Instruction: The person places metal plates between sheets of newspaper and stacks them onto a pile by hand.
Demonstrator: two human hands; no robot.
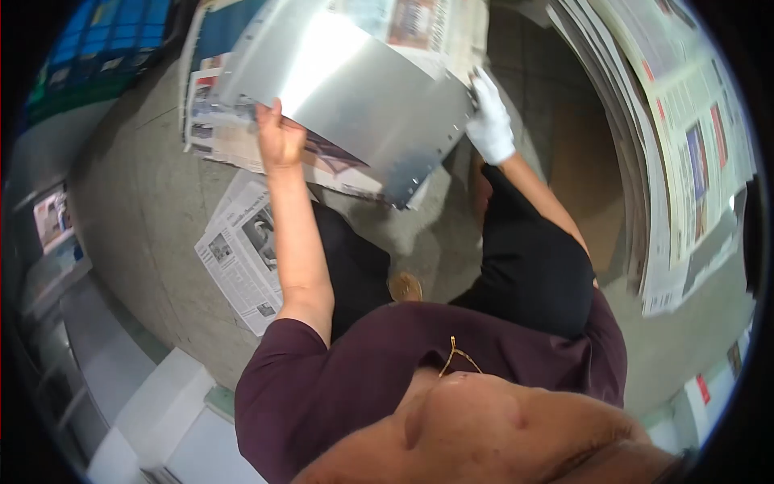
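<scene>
A large shiny metal sheet [363, 105], with small holes along its edges, lies tilted over a stack of newspapers [463, 36]. My bare left hand [280, 137] grips its near left edge, with the thumb on top. On my right hand [489, 121] is a white glove with dark fingertips; its fingers are closed on the sheet's right edge. Dark marks show at the sheet's near corner. Part of a printed page shows beneath the sheet, between my two hands.
Loose newspaper pages [242, 250] lie on the grey floor [153, 218] beside my left leg. A tall stack of newspapers [685, 153] stands at the right. Blue crates [109, 40] are at the upper left, with white and grey equipment [161, 411] at the lower left.
</scene>
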